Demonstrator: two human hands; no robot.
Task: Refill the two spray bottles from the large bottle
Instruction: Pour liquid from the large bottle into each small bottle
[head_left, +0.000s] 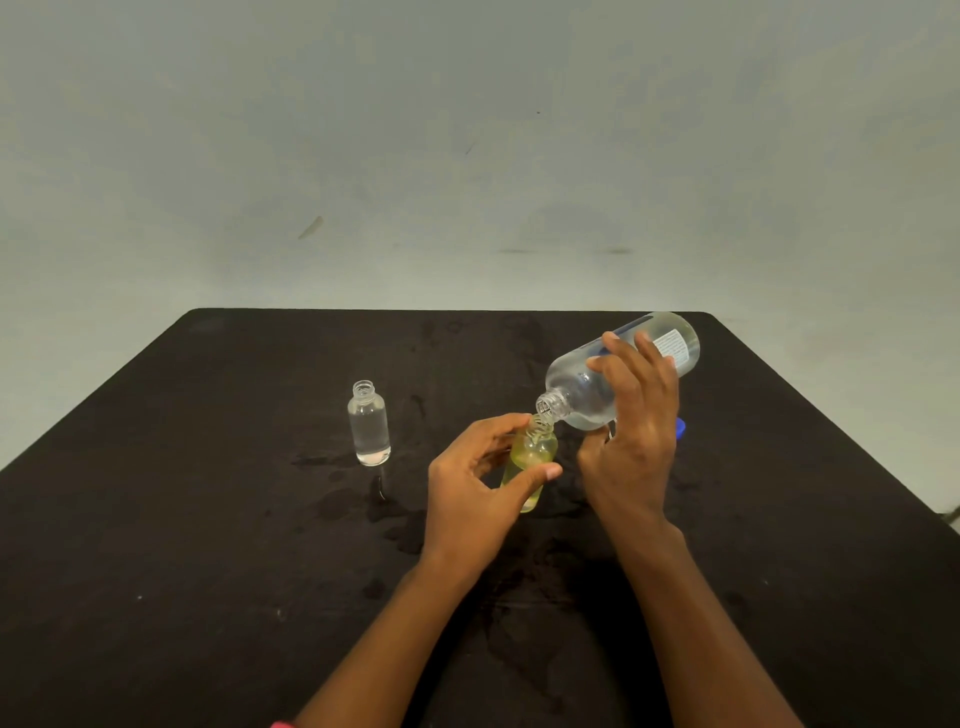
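On table (208, 519): clear small bottle (369, 423) filled; right hand (631, 431) clamps large bottle (618, 374), pouring; left hand (480, 480) pinches yellow small bottle (535, 452), part-full.

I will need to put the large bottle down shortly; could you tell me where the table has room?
Free: left of the clear small bottle, and the right edge beyond the blue cap. Crowded: around the yellow bottle and both hands.

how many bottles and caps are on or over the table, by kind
small bottles: 2, a clear one standing alone and a yellowish one held by the left hand
large bottles: 1, tilted in the right hand
blue caps: 1, partly hidden behind the right hand
total: 4
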